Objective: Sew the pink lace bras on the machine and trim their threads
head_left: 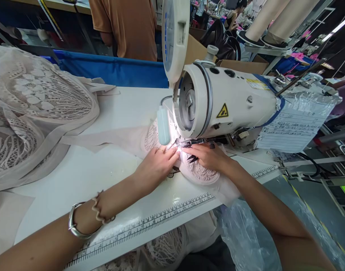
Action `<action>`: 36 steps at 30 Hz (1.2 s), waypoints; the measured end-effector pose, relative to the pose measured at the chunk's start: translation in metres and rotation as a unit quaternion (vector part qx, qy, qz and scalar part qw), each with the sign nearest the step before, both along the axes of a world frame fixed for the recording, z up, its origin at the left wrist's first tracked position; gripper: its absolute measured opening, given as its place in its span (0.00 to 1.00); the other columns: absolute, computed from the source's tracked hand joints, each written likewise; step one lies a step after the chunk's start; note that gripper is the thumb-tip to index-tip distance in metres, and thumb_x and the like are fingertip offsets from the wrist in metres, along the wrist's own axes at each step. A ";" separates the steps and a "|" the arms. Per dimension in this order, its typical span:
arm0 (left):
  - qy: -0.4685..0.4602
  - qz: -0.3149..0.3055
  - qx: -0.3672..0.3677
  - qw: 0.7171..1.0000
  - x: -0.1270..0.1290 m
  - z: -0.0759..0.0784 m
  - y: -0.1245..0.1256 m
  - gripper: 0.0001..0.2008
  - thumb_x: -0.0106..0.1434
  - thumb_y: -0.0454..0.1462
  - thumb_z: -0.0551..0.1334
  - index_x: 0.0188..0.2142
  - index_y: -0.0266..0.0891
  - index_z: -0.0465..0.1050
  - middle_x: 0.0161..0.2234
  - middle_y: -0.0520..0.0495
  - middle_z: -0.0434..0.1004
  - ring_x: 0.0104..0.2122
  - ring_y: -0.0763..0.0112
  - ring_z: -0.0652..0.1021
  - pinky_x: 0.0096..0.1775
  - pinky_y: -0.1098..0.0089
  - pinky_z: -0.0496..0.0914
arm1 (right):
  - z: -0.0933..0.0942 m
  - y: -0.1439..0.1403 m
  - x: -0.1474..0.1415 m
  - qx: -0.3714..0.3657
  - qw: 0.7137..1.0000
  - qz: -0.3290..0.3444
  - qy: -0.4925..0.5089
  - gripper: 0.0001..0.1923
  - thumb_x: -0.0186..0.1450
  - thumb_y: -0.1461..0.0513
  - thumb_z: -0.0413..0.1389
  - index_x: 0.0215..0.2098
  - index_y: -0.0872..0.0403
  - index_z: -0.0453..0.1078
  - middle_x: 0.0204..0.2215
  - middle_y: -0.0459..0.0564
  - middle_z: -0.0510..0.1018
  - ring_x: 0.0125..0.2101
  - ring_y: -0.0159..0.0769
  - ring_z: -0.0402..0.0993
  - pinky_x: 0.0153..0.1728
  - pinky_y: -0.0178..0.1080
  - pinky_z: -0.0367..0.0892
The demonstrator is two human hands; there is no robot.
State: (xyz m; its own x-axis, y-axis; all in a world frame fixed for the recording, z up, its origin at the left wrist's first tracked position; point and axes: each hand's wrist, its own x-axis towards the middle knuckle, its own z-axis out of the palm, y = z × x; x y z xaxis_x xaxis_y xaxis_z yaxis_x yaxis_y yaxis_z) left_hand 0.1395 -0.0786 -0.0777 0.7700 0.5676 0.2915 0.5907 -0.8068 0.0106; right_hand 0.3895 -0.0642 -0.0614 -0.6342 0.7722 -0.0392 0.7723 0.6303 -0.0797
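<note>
A pale pink lace bra (pixel 202 172) lies under the needle area of a white sewing machine (pixel 234 99). My left hand (pixel 155 165) has its fingertips pressed together on the fabric, just left of the brightly lit needle area. From the right, my right hand (pixel 209 155) presses the fabric beside the presser foot. Black pointed blades, like thread snips (pixel 193 159), stick out from under its fingers; the rest of them is hidden. The fingertips of both hands nearly meet. A light-green lamp (pixel 163 126) hangs just above my left hand.
A heap of lace bras (pixel 45 101) covers the table's left side. A printed ruler (pixel 150 222) runs along the front edge. More lace pieces (pixel 167 244) lie below it, beside clear plastic (pixel 246 233). A person in a brown shirt (pixel 127 30) is behind a blue cloth (pixel 113 69).
</note>
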 end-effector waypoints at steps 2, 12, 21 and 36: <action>-0.007 0.002 -0.006 1.000 -0.003 0.000 0.004 0.25 0.62 0.19 0.48 0.53 0.34 0.70 0.54 0.39 0.77 0.38 0.59 0.73 0.35 0.62 0.61 | 0.000 -0.001 -0.002 -0.003 1.000 -0.001 -0.003 0.32 0.65 0.73 0.46 0.63 0.47 0.68 0.45 0.49 0.80 0.43 0.37 0.72 0.42 0.37 0.67; -0.043 -0.002 -0.041 0.998 -0.011 0.001 0.021 0.23 0.64 0.21 0.47 0.47 0.39 0.75 0.51 0.45 0.80 0.39 0.60 0.75 0.33 0.64 0.60 | 0.009 -0.009 -0.015 0.006 0.999 -0.041 -0.028 0.33 0.60 0.75 0.48 0.61 0.48 0.69 0.42 0.49 0.79 0.41 0.39 0.72 0.31 0.36 0.61; -0.022 0.021 0.036 0.999 -0.005 0.009 0.018 0.18 0.65 0.23 0.50 0.45 0.35 0.77 0.52 0.35 0.78 0.37 0.58 0.76 0.36 0.61 0.67 | 0.012 -0.004 -0.020 -0.074 0.989 -0.115 0.060 0.08 0.64 0.69 0.53 0.37 0.52 0.71 0.33 0.47 0.78 0.30 0.35 0.68 0.27 0.34 0.55; -0.027 0.030 0.040 0.998 0.019 -0.011 -0.024 0.21 0.74 0.34 0.46 0.56 0.18 0.66 0.53 0.22 0.75 0.55 0.44 0.75 0.56 0.49 0.71 | -0.029 -0.006 0.002 0.058 0.991 0.010 0.122 0.29 0.64 0.74 0.48 0.58 0.47 0.71 0.40 0.48 0.77 0.39 0.36 0.72 0.38 0.35 0.67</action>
State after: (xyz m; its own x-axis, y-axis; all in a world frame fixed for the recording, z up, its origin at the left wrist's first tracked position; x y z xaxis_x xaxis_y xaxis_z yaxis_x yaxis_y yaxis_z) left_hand 0.1583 -0.1024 -0.0892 0.7178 0.5852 0.3772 0.6378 -0.7700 -0.0190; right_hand 0.3911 -0.0698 -0.0901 -0.6291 0.7494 0.2065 0.7260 0.6614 -0.1885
